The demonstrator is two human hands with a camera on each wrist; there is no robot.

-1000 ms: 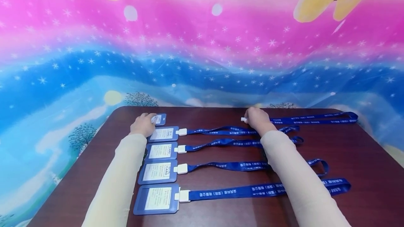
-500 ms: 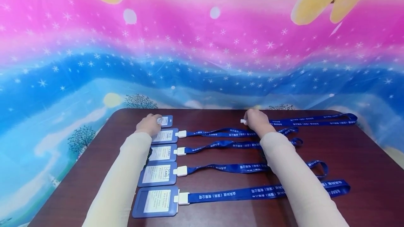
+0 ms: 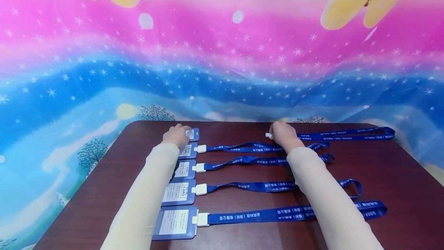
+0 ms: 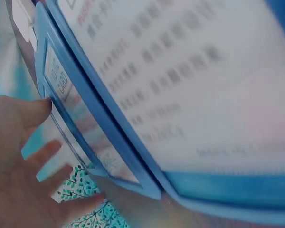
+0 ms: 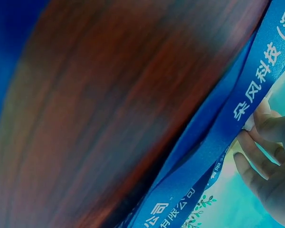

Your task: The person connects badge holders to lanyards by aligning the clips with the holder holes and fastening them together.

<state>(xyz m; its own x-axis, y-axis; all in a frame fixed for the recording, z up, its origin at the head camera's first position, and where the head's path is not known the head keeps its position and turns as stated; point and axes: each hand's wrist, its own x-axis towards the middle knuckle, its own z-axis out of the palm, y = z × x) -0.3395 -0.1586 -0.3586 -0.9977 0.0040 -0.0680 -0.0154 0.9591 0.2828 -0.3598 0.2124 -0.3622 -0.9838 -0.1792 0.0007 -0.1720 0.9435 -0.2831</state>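
Note:
At the far left of the table, my left hand holds the left end of a blue ID badge holder; its right end shows past my fingers. In the left wrist view the thumb meets a blue holder edge, with the fingers spread below. My right hand pinches the white clip of a blue lanyard, whose strap runs off to the right. In the right wrist view, bent fingers are at that clip, partly behind a strap. A gap separates the held holder from the clip.
Nearer me, several badge holders lie in a column, each joined by a white clip to a blue lanyard stretched rightward. My forearms extend over them. A colourful printed cloth hangs behind the dark wooden table.
My left hand has slid right along the far edge, and the badge holder has moved with it towards the clip. The right hand and its lanyard have stayed in place.

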